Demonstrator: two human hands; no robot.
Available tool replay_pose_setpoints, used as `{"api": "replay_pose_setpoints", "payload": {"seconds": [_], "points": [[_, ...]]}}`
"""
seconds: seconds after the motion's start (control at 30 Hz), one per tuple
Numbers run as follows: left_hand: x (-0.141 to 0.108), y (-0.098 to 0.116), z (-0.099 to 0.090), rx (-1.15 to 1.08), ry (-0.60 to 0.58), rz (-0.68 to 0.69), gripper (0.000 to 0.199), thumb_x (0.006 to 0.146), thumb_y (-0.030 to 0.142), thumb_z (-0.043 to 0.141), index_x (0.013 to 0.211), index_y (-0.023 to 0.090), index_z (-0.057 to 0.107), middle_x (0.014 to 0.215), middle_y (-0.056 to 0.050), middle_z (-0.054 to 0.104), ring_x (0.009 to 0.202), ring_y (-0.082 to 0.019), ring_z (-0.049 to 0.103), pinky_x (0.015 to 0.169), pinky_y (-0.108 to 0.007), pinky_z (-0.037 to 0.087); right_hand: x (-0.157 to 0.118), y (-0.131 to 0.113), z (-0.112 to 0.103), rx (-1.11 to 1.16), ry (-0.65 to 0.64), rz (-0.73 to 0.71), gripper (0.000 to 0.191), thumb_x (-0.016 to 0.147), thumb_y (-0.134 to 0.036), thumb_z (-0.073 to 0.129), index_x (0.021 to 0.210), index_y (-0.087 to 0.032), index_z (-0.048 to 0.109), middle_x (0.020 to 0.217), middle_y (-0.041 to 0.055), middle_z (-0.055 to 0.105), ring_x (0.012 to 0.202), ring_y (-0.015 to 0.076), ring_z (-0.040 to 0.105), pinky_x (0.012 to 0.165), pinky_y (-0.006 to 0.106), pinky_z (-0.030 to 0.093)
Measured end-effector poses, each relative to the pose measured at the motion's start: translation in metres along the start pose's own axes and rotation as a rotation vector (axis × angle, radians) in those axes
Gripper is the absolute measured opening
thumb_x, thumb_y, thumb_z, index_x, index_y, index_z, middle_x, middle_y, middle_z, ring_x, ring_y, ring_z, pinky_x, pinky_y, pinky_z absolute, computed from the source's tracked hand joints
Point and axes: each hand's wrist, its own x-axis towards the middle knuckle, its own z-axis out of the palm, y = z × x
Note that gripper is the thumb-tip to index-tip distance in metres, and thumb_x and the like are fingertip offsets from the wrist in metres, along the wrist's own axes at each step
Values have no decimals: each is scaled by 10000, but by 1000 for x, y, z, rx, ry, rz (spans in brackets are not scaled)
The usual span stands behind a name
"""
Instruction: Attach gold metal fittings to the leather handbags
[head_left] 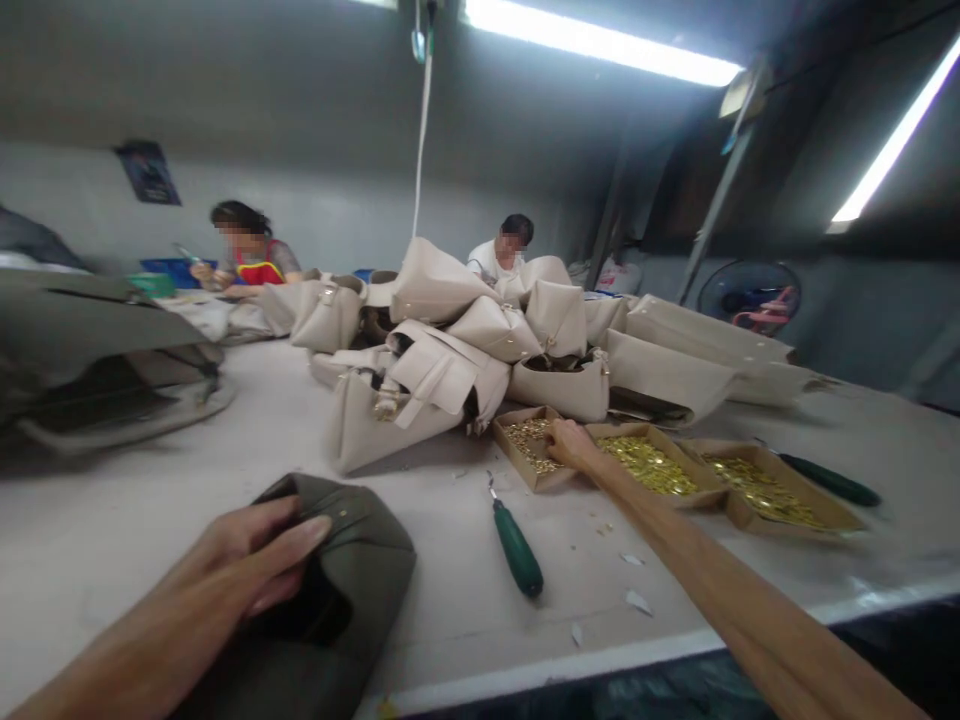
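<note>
My left hand [259,555] grips the upper edge of a dark olive-grey handbag [367,590], thumb on the outside and fingers at its opening. Small gold dots show on the bag near my thumb. My right hand [571,443] reaches into the leftmost cardboard tray [551,482], which holds many small gold-coloured metal pieces [525,437]. Its fingers are bent down among the pieces, and their tips are hidden, so what they pinch does not show. Between my hands a hooked awl with a green handle [517,550] lies on the table [442,630].
Two more cardboard trays of gold pieces [649,465] [765,490] stand to the right, beside another green-handled tool [832,480]. Beige handbags [450,370] are heaped behind. A dark bag [97,350] lies at left. Two people [259,265] [495,258] sit across the table.
</note>
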Motion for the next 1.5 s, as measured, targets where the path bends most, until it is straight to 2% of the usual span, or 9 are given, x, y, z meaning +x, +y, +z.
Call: {"api": "replay_pose_setpoints", "payload": {"seconds": [0.03, 0.13, 0.2, 0.3, 0.47, 0.6, 1.03, 1.3, 1.5], "points": [[-6, 6, 2, -38, 29, 4, 541, 530, 475, 833, 933, 174, 634, 720, 4, 616, 628, -108, 523, 537, -166, 442, 3, -2, 2, 8, -54, -3, 201, 918, -314, 541, 936, -132, 624, 908, 56, 628, 791, 130, 612, 709, 274, 509], [-8, 10, 7, -86, -237, 136, 343, 730, 461, 704, 759, 131, 616, 588, 42, 471, 491, -37, 325, 444, -129, 274, 12, -16, -1, 49, -130, -27, 177, 847, -240, 607, 698, -144, 616, 697, 37, 629, 659, 143, 597, 659, 291, 483], [-5, 6, 6, -131, -327, 194, 301, 799, 421, 644, 768, 123, 613, 584, 50, 428, 479, -28, 250, 441, -142, 218, 10, -36, -11, 86, -139, -70, 129, 812, -209, 606, 695, -161, 634, 711, 65, 662, 676, 175, 613, 664, 304, 469], [-6, -1, 3, -194, -345, 231, 275, 802, 394, 647, 823, 120, 630, 621, 39, 447, 487, -30, 246, 449, -159, 210, -15, -90, -32, 250, -134, -206, 135, 827, -290, 572, 829, -191, 665, 805, 58, 695, 720, 189, 632, 668, 296, 470], [-13, -6, 1, -225, -339, 219, 293, 774, 406, 676, 865, 129, 653, 670, 18, 499, 503, -34, 274, 459, -163, 216, -67, -200, -48, 504, -132, -459, 76, 835, -233, 581, 792, -204, 636, 759, 14, 669, 682, 147, 608, 617, 250, 458], [-15, -7, 0, -248, -384, 253, 386, 774, 426, 668, 1023, 131, 659, 755, -7, 520, 540, -45, 294, 458, -170, 214, -77, -242, -40, 521, -146, -556, 87, 840, -168, 588, 755, -185, 600, 749, 14, 646, 690, 140, 591, 608, 239, 438], [-9, -14, -6, -352, -436, 254, 454, 721, 455, 710, 1034, 131, 663, 757, -17, 541, 568, -58, 325, 484, -171, 240, -74, -262, -28, 364, -88, -783, 129, 855, -105, 565, 748, -177, 559, 740, 24, 613, 695, 142, 546, 600, 244, 421], [-8, -13, -6, -339, -402, 232, 472, 687, 491, 725, 986, 133, 662, 733, -9, 530, 574, -67, 348, 517, -190, 268, -65, -265, -34, 242, -140, -924, 233, 930, -194, 485, 708, -177, 556, 689, 15, 564, 664, 131, 492, 596, 244, 379], [-3, -11, -5, -374, -427, 291, 441, 699, 487, 709, 872, 88, 634, 701, 10, 435, 537, -46, 247, 452, -194, 184, -56, -262, -23, 447, -220, -728, 162, 849, -168, 610, 700, -176, 547, 691, -12, 569, 667, 120, 520, 623, 228, 388]]}}
